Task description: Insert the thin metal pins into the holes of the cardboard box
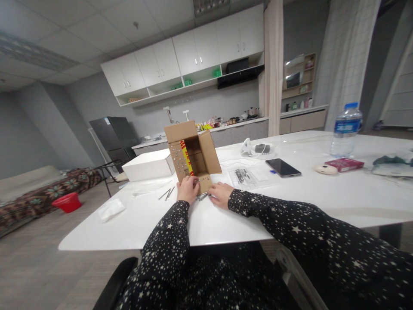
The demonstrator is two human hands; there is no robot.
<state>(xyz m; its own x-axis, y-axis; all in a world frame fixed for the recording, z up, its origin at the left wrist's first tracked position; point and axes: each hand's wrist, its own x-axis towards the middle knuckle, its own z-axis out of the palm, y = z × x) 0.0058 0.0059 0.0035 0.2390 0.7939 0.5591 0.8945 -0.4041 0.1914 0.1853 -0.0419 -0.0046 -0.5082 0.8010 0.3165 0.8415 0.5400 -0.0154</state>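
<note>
While both hands rest at the middle of the frame, the left hand pinches the cardboard box flap and the right hand lies half-closed on loose screws. Such cardboard probably bends easily, so a stiff edge is safer to grip.

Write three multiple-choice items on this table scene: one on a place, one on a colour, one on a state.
1. Where does the phone lie?
A. on the white table, right of the cardboard box
B. on the floor
C. inside the box

2. What colour is the basin on the floor?
A. blue
B. red
C. white

3. How do the box's flaps stand?
A. taped shut
B. torn off
C. open

Key: 1 A, the phone lies flat on the tabletop beside a plastic bag. 2 B, it shows bright red by the sofa. 3 C, the flaps spread apart above the left hand and right hand.
</note>
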